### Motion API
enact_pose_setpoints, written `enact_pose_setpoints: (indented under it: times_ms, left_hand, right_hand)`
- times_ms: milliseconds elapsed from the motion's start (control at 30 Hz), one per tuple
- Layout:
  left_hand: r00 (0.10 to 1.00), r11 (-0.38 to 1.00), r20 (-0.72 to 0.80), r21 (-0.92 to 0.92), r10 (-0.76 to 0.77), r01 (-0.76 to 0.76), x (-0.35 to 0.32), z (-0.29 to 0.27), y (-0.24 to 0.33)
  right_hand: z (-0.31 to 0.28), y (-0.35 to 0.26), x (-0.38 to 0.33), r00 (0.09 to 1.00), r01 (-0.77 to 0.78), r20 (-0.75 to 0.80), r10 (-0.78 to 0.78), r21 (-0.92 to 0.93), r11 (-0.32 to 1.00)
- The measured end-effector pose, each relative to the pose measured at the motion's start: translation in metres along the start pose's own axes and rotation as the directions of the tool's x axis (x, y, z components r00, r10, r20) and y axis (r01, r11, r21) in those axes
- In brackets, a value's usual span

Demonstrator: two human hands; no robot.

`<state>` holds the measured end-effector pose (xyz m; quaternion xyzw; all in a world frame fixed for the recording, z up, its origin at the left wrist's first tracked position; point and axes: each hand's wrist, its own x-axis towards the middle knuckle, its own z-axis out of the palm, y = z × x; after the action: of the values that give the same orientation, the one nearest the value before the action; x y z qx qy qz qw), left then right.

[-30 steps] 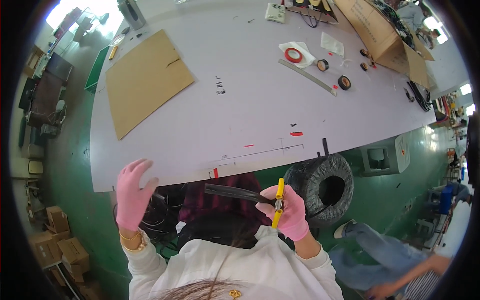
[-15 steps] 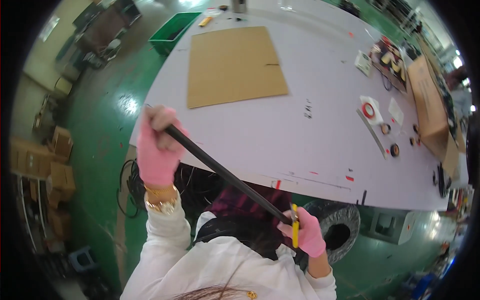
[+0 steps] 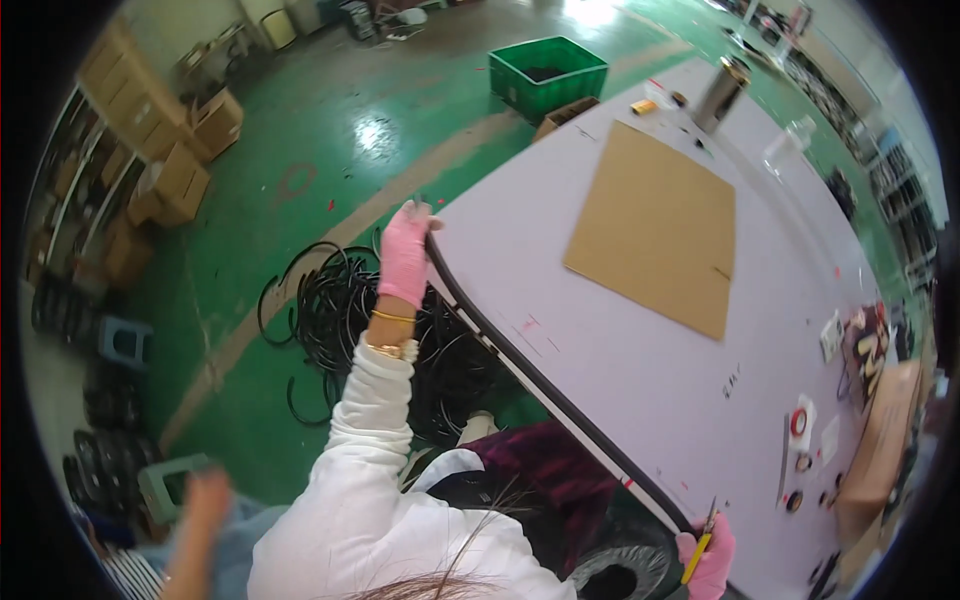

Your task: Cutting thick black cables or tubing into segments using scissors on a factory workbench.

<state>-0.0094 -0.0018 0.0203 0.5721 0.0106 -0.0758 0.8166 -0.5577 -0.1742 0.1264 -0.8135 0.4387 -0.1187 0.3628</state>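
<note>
A long black rubber strip (image 3: 560, 395) stretches along the near edge of the table, bending at the corner. At its far end my left hand (image 3: 404, 255), in a pink glove, is closed on it by the table corner. My right hand (image 3: 714, 562), gloved the same way, is closed at the strip's near end. A slim yellow-handled cutting tool (image 3: 697, 553) with a pointed metal tip also sits in my right hand; its exact kind is unclear. Some of the strip's near end is hidden by the glove.
On the white table (image 3: 640, 400) lie a cardboard sheet (image 3: 655, 230), a red tape roll (image 3: 798, 422) and a metal flask (image 3: 722, 95). Black strips (image 3: 345, 310) heap on the floor beside a wrapped roll (image 3: 620, 578). Another person's arm (image 3: 198, 530) shows lower left. A green crate (image 3: 548, 85) stands beyond.
The strip has gone from a slant across my body to lying along the table edge. My left hand has reached the corner, my right has moved right, and the view has turned left.
</note>
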Motion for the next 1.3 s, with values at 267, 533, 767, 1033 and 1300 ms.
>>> enact_pose_setpoints:
  times_ms: [267,533,767,1033,1300]
  left_hand:
    - [0.494,-0.004,0.753,0.55,0.434,-0.835,-0.03,0.011,-0.015]
    - [0.526,-0.029,0.819,0.546,0.227,-0.837,-0.014,0.003,-0.003]
    - [0.628,0.028,0.764,0.631,0.148,-0.775,-0.007,0.006,-0.006]
    - [0.635,0.061,0.753,0.635,0.172,-0.77,-0.001,-0.001,-0.009]
    - [0.642,0.102,0.738,0.636,0.207,-0.765,0.005,0.0,-0.008]
  right_hand:
    - [0.009,-0.002,0.035,0.942,0.092,0.332,0.04,-0.372,0.924]
    - [-0.036,-0.036,0.064,0.967,-0.215,0.088,0.24,-0.225,0.95]
    - [-0.022,-0.045,0.074,0.961,-0.23,0.126,0.246,-0.131,0.964]
    - [-0.012,-0.041,0.065,0.913,-0.394,0.134,0.385,0.05,0.918]
    - [-0.003,-0.04,0.067,0.881,-0.473,0.111,0.46,0.161,0.866]
